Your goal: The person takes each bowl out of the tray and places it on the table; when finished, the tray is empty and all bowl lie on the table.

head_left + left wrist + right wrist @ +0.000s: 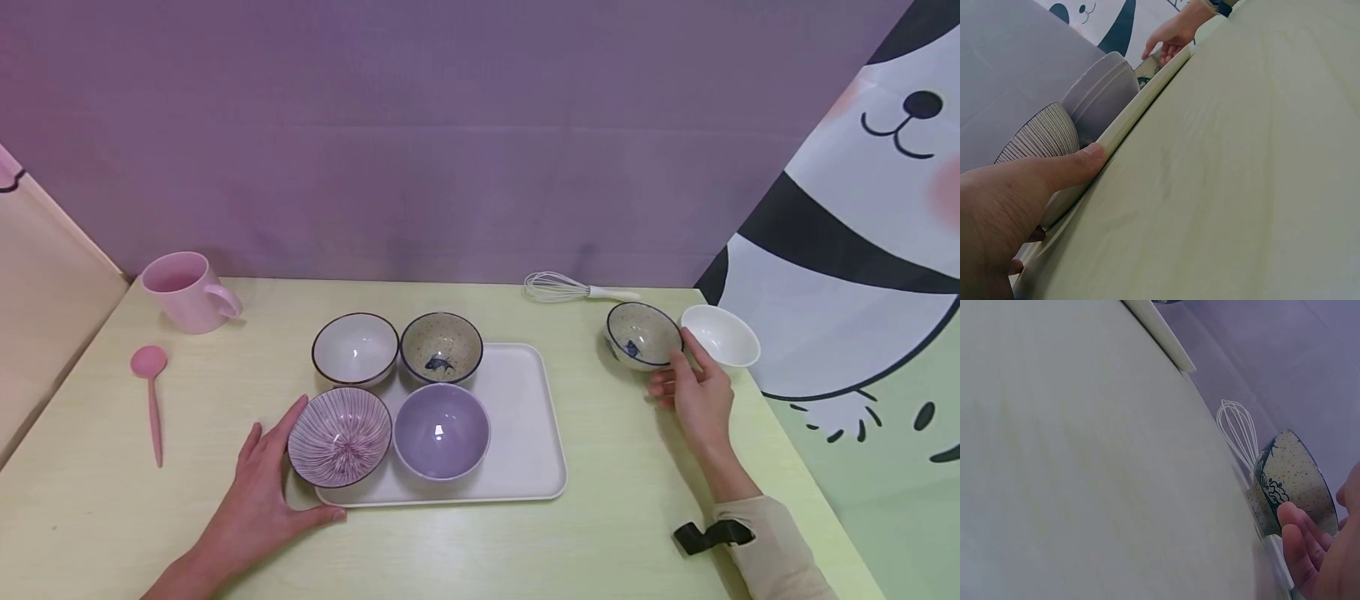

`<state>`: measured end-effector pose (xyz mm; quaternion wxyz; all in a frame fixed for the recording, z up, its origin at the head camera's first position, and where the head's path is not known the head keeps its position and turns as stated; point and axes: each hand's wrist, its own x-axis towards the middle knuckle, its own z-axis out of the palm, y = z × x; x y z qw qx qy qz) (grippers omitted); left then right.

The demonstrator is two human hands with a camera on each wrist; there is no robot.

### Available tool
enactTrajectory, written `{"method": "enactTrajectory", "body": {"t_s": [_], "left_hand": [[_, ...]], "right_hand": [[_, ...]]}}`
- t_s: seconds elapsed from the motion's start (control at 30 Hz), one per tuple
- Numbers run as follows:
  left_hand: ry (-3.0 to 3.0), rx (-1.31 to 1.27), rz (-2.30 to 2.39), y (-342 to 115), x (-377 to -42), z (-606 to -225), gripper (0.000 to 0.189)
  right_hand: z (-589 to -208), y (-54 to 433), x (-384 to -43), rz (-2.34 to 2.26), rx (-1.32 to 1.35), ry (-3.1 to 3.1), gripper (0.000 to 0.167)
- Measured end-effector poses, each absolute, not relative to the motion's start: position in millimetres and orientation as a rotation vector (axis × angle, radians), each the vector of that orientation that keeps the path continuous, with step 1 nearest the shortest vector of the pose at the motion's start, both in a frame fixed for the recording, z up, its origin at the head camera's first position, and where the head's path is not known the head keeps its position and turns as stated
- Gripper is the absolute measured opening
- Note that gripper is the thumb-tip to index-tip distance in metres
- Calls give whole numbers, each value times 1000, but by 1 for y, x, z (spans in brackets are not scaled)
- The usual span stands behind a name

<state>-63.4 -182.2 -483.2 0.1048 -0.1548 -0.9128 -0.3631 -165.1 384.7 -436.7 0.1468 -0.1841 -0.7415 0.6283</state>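
My left hand [266, 483] is at the front left corner of a white tray [517, 417], thumb along the front rim and straight fingers beside a purple-striped bowl [340, 437]. In the left wrist view the thumb lies on the tray's edge. Also on the tray are a lilac bowl [442, 432], a dark-rimmed white bowl [356, 348] and a speckled bowl with a blue fish [442, 347]. On the right, my right hand [697, 396] grips a second speckled bowl [1297, 478] at its near right side, fingers against the outer wall.
A plain white bowl [722, 335] stands just right of the second speckled bowl. Behind lies a white whisk [558, 287], against the purple backdrop. At the left are a pink mug [183, 296] and a pink spoon [150, 367]. The table's right edge [817, 492] runs close to the right arm.
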Motion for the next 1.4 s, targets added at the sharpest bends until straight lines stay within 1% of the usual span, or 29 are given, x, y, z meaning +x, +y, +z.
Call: {"method": "enactTrajectory", "body": {"t_s": [0.27, 0.53, 0.97, 1.4], "left_hand": [[-2684, -458, -1078, -180, -63, -484, 151], [-2680, -463, -1068, -180, -64, -484, 151], [-2682, -461, -1061, -181, -64, -484, 151], [-2681, -460, -1058, -182, -63, -484, 152]], "right_hand": [[-430, 386, -159, 1697, -539, -2190, 56], [-426, 379, -149, 1686, -443, -2146, 54], [-416, 344, -130, 1540, -231, -2183, 43], [-413, 306, -116, 1509, 0, -2279, 38]]}}
